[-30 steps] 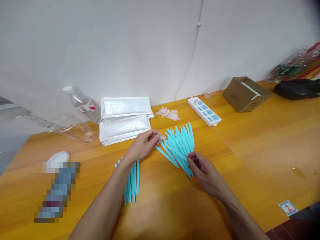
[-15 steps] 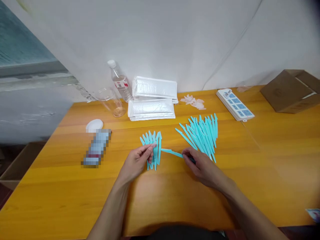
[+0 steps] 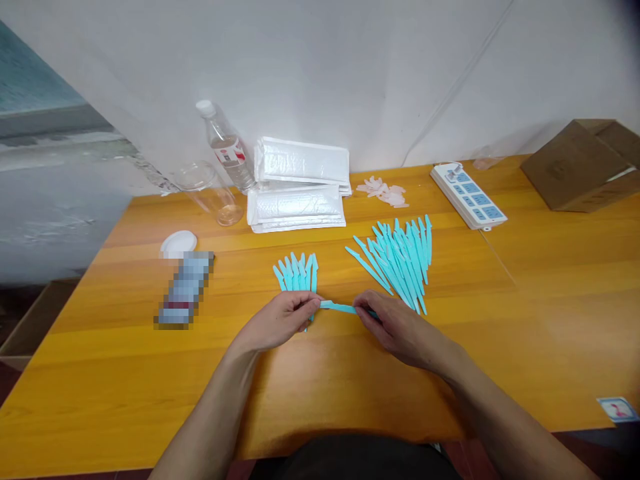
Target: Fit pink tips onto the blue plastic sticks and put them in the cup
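Hands, left hand (image 3: pixel 286 320) and right hand (image 3: pixel 395 323), share one slim turquoise plastic stick with a notched tip (image 3: pixel 343 308), held crosswise between them. Left thumb and fingers pinch the tip end; right fingers are closed round the other end. Can't tell whether anything small is tucked inside the left pinch. Stick sits above the near side of the wood-grain worktop (image 3: pixel 375 393).

Left hand partly covers a small bunch of turquoise sticks (image 3: pixel 301 277) just behind it. Beyond the right hand: larger overlapping fan of turquoise sticks (image 3: pixel 407 267), tips pointing to the wall.

Risks: pushing off-line at the tip could slip the pinch or bend the thin stick; if the tip is sharp (can't tell), fingers could get nicked. Left wrist dropping could scatter the small bunch; right knuckles swinging out could knock the fan.

Farther back: scatter of small translucent pinkish pieces (image 3: pixel 383 192), light enough that a sleeve or draught might shift them; two stacks of silvery-white padded mailers (image 3: pixel 297 207); clear bottle with white cap (image 3: pixel 230 153); clear empty jar (image 3: pixel 220 200); white multi-socket power strip (image 3: pixel 470 197); brown cardboard box (image 3: pixel 580 167) far right.
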Demonstrator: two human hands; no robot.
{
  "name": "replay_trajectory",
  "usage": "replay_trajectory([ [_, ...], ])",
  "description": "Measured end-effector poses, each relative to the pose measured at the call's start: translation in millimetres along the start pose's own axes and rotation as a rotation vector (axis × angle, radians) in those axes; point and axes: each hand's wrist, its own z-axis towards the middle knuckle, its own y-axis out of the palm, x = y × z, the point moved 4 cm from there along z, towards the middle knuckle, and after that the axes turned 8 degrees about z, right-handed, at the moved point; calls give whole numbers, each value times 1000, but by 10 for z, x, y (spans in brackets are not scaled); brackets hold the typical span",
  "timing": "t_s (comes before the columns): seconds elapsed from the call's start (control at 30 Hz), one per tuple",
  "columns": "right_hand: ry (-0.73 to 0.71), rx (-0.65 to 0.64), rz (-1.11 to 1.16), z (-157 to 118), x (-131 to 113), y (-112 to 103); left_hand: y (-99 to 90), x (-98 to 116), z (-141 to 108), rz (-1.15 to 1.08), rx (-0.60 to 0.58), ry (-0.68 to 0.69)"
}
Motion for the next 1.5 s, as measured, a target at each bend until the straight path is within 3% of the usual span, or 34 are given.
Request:
replay_trajectory([
  [0.1, 50, 115, 97, 5, -59, 151, 58, -51, 91, -334, 179, 22],
  [0.17, 63, 149, 136, 13, -78, 271, 11, -122, 156, -436, 346, -3],
  [0.27, 101, 225, 17, 51, 10, 293, -194, -149, 271, -131, 518, -45],
  [0.4, 267, 453, -359, 130, 273, -24, -411, -47, 465, 384, 486, -16],
  [0.5, 348, 426, -524, 218, 412, -169, -467, -10, 525, 505, 545, -30],
  [0.67, 390, 314, -586, 315, 495, -115, -519, 225, 604, 646, 774, 62],
  [0.77, 382, 314, -600, 331, 485, -93, -482, 576, 978, 732, 719, 197],
  [0.87, 374, 329, -598, 298, 449, -126, -355, 996, 1615, 836, 583, 317],
  [0.97, 362, 395, -475, 173, 424, -203, -206, 1294, 2283, 910, 511, 353],
  [1.07, 337, 492, -255, -18, 445, -324, -105, 1392, 2772, 952, 493, 322],
  [1.17, 315, 554, -29, -177, 510, -474, -84, 1383, 2976, 955, 497, 269],
  [1.23, 344, 561, 108, -224, 579, -562, -104, 1372, 2931, 939, 494, 252],
  [1.3, 387, 537, 236, -217, 649, -615, -142, 1351, 2727, 905, 469, 257],
  [1.43, 336, 429, 371, -99, 663, -617, -255, 1131, 1897, 737, 313, 289],
  [1.5, 278, 348, 383, -32, 608, -572, -318, 901, 1385, 471, 222, 271],
])
